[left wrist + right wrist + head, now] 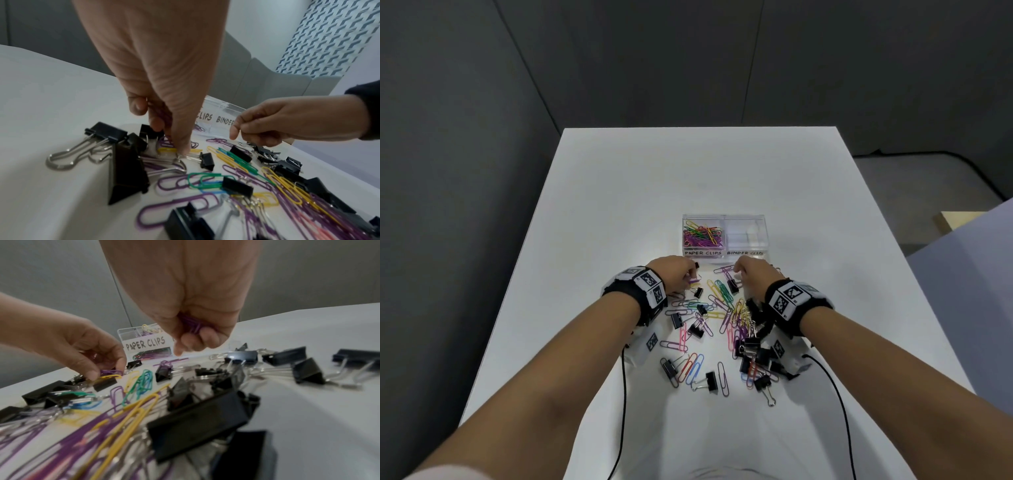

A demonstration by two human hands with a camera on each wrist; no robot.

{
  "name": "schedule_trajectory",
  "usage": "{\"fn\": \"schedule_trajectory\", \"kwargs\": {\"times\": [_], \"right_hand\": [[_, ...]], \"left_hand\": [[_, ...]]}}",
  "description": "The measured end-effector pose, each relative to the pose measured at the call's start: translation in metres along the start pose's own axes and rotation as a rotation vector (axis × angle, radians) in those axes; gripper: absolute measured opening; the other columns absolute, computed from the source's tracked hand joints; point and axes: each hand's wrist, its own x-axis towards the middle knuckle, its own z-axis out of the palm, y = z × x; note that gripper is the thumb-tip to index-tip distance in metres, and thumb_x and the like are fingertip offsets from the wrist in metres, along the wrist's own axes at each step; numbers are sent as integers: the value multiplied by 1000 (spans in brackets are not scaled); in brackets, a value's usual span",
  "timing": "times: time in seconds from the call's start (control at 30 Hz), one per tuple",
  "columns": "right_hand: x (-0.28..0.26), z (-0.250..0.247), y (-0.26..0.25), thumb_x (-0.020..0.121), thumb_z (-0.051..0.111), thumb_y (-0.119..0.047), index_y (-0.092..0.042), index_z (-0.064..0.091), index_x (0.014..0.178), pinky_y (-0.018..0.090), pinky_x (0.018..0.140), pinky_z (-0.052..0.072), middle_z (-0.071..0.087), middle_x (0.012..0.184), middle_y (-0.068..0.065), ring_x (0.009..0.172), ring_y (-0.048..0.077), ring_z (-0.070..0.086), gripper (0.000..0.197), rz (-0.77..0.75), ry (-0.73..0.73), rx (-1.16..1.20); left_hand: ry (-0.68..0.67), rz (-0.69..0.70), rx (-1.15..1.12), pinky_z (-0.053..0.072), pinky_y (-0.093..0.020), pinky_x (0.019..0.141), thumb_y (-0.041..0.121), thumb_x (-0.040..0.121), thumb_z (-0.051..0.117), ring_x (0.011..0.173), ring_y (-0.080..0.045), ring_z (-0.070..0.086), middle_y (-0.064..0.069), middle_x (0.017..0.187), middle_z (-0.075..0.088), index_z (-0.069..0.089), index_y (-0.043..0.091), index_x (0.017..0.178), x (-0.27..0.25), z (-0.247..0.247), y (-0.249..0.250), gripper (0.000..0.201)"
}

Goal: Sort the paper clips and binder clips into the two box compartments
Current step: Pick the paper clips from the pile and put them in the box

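Risk at this moment lay mainly in mixed pick-ups, as I read it from my remote station. My left hand (164,78) pressed its fingertips down into the heap at the centre of the left wrist frame, with purple paper clips (164,113) already tucked in its curled fingers and a yellow paper clip (166,149) under the pinch. A small binder clip (206,160) lay with its wire handles touching that same fingertip, so I judged it could be dragged up with the paper clips and carried to the wrong side. My right hand (191,308) hung above the heap in the upper centre of the right wrist frame, fingers curled round a bundle of purple clips (191,324); a loose hold there could shed clips back onto the table (619,192). The clear box (724,236) stood at the centre of the head frame, just beyond both hands: its left compartment, labelled PAPER CLIPS (703,253), held coloured clips, while the right one (746,231) looked empty. Paper clips and binder clips (751,346) lay interlaced below the hands in the head frame, so snagged wires were a likely cause of error. The box looked light, and I judged a careless knuckle could shove it.
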Motion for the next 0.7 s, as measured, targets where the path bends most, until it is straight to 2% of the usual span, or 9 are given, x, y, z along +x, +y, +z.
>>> {"fn": "schedule_trajectory", "kwargs": {"times": [0.07,0.17,0.33,0.4,0.47,0.57,0.63,0.7], "right_hand": [[1,3,-6,97,38,-17,-7,48,94,33,76,45,59,98,11,94,28,60,15,16,20,-19],[0,6,-12,96,45,-32,-5,52,103,35,75,45,61,100,10,81,23,52,29,50,25,-76],[0,7,-13,93,44,-21,-6,54,97,35,77,48,64,101,13,86,27,58,19,18,-5,-100],[-2,4,-12,92,41,-17,-9,50,87,32,70,43,58,91,10,79,24,52,13,5,36,-69],[-4,-2,-10,91,41,-16,-11,44,82,29,68,37,53,85,8,77,22,48,10,-2,70,-29],[-7,-10,-2,91,41,-12,-11,48,92,32,68,41,53,84,6,75,23,51,7,-4,41,18],[-8,-13,4,92,42,-12,-11,51,108,32,65,43,53,78,2,68,22,52,18,-4,-3,40],[-8,-13,7,93,41,-13,-12,53,113,32,66,43,52,75,0,68,20,52,23,2,-38,81]], "left_hand": [[-12,-10,-16,43,-32,92,14,93,53,114,-26,54,-10,124,58,54,10,121,-1,2,0,29],[-4,-20,-59,43,-32,92,15,92,54,114,-26,54,-11,124,58,57,8,118,-3,5,0,27],[40,-32,-145,44,-31,87,12,92,51,109,-27,56,-13,118,60,61,6,111,-8,3,-5,22],[54,-43,-175,44,-31,88,10,92,48,108,-28,56,-14,118,61,60,6,111,-9,1,-7,23],[57,-56,-179,43,-32,90,8,94,44,111,-29,56,-14,120,61,58,7,116,-9,0,-9,26],[55,-63,-171,43,-33,91,2,94,40,112,-30,56,-15,124,60,53,10,125,-9,0,-10,34],[48,-67,-201,43,-33,89,0,93,41,111,-30,56,-16,125,58,51,9,126,-10,0,-9,36],[50,-73,-243,41,-32,82,0,93,40,105,-31,56,-18,121,59,50,5,123,-11,-1,-6,32]]}}
